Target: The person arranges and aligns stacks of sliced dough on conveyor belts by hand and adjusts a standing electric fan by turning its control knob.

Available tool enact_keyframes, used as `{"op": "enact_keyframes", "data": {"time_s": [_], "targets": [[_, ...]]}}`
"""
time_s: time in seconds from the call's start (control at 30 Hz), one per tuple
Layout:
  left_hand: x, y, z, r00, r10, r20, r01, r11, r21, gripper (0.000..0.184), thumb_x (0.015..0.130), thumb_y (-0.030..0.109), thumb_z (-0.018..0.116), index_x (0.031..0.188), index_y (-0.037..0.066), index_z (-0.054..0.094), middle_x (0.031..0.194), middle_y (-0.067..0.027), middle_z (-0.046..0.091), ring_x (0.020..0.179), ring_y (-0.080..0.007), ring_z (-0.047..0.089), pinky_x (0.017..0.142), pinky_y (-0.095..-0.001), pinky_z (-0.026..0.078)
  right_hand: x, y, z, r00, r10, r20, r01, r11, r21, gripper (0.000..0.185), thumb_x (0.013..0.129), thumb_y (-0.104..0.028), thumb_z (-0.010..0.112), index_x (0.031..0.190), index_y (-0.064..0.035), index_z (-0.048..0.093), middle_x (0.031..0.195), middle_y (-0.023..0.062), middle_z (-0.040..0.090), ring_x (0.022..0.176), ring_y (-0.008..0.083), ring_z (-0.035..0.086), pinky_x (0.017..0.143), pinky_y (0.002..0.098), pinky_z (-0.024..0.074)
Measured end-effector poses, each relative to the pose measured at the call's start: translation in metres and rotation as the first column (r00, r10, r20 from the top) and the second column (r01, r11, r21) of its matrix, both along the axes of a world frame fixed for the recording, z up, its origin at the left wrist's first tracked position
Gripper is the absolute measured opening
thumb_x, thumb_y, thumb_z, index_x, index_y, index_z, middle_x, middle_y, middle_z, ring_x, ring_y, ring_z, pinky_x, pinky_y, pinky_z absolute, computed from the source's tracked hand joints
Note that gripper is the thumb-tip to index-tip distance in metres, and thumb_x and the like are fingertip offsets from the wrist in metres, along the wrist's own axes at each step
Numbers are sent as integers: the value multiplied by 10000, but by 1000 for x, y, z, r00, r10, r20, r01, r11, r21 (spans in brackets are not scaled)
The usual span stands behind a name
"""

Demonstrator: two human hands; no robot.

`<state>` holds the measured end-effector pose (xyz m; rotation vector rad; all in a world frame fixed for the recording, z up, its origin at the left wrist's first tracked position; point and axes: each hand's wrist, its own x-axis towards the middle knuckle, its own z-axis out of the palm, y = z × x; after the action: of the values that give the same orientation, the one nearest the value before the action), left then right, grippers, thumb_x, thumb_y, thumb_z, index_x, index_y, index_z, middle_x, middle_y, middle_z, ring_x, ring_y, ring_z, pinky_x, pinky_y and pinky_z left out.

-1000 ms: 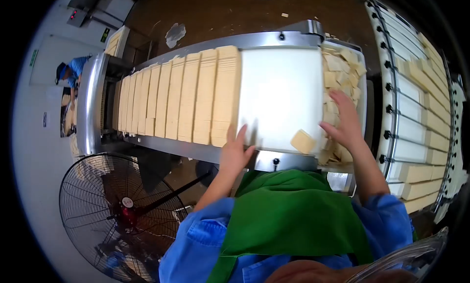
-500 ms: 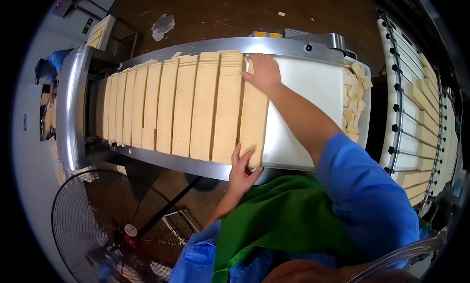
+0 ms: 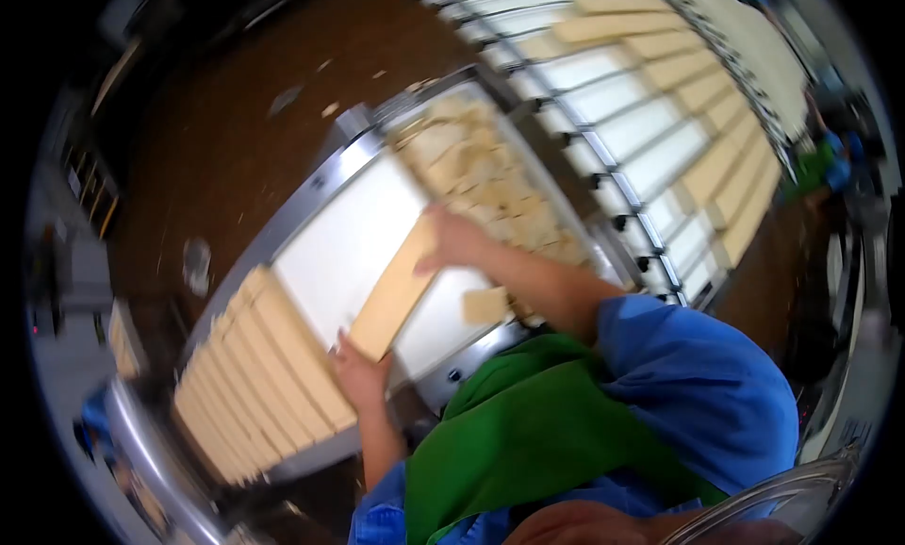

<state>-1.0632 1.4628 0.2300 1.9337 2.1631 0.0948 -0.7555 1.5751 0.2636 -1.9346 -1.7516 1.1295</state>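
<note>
A long, flat, cream-coloured slab (image 3: 394,287), dough-like in look, lies between my two hands over the white belt (image 3: 353,220). My left hand (image 3: 360,368) is closed on its near end, thumb and fingers at the sides. At the far end my right hand (image 3: 452,238) grips the slab; motion blurs its fingers. Whether the slab touches the belt I cannot tell. To the left, a row of similar slabs (image 3: 269,371) lies side by side on the same belt. A small square piece (image 3: 485,305) sits near my right forearm.
Beyond the belt's end stands a bin (image 3: 556,182) of broken cream scraps (image 3: 471,158). Another conveyor (image 3: 603,88) with dark knobs carries more slabs (image 3: 698,78) at the upper right. Metal rails (image 3: 306,191) edge my belt. Other people (image 3: 839,158) are at the view's edges.
My view has swung right toward the bin and second conveyor. The end slab has left the row and moved right along the belt, held in both hands.
</note>
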Motion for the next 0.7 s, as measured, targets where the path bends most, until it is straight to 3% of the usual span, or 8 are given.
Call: {"op": "enact_keyframes", "data": {"time_s": [0.03,0.1,0.23,0.3,0.43,0.5,0.6,0.7], "targets": [[20,8,13,997,35,69,-32,998,-47,1017,628,293,882,1486,129,360,1391,-273,446,1268,-432,487,994,-483,487,15,-14,-11,994,105,-24,-92,944,317,1273,485,-442,947,1500,-36,295,1288,286,546,1203,390,552,1014,440,440],[53,18,18,991,-29,131,30,1000,-5,958,609,271,879,1431,119,411,1334,-241,477,1231,-426,500,984,-488,483,51,-33,-2,981,113,159,-154,949,273,1222,457,-366,953,1507,-190,354,1201,271,548,1102,460,546,987,471,449],[136,33,4,947,-243,209,194,954,227,885,601,231,864,1376,103,454,1282,-220,484,1203,-414,498,986,-494,468,153,-69,14,988,-66,141,25,960,279,1024,542,-307,922,1441,-194,443,1244,269,508,1130,458,525,966,456,466],[192,41,16,899,-369,235,283,901,329,854,607,220,858,1358,99,471,1269,-221,483,1197,-418,498,986,-500,464,205,-109,57,969,-164,186,52,867,496,975,578,-324,910,1432,-206,455,1322,293,474,1182,478,508,1007,466,453],[313,45,63,708,-653,268,511,736,444,753,670,173,817,1346,74,502,1321,-262,456,1226,-456,475,1023,-507,434,365,-139,79,909,-410,-77,394,782,483,759,784,-445,795,1418,-193,461,1409,257,491,1327,376,469,1104,456,389],[369,37,94,609,-744,275,611,661,435,728,692,157,804,1350,70,507,1359,-276,439,1247,-468,464,1041,-502,423,464,-127,64,652,-692,-310,747,658,101,774,850,-596,674,1362,-54,468,1224,210,644,1095,355,646,967,413,495],[444,38,117,380,-880,287,793,469,389,682,730,132,782,1359,65,528,1444,-308,379,1292,-491,437,1078,-493,397,536,-121,68,649,-755,-87,760,648,44,826,813,-641,671,1316,-12,487,1141,214,675,1120,352,629,946,423,501],[492,46,127,216,-905,368,898,332,289,588,786,59,729,1352,70,569,1492,-307,355,1322,-473,437,1074,-472,414,558,-104,74,652,-605,456,640,762,95,786,798,-550,718,1317,2,511,1222,202,644,1168,368,597,970,446,474]]}}
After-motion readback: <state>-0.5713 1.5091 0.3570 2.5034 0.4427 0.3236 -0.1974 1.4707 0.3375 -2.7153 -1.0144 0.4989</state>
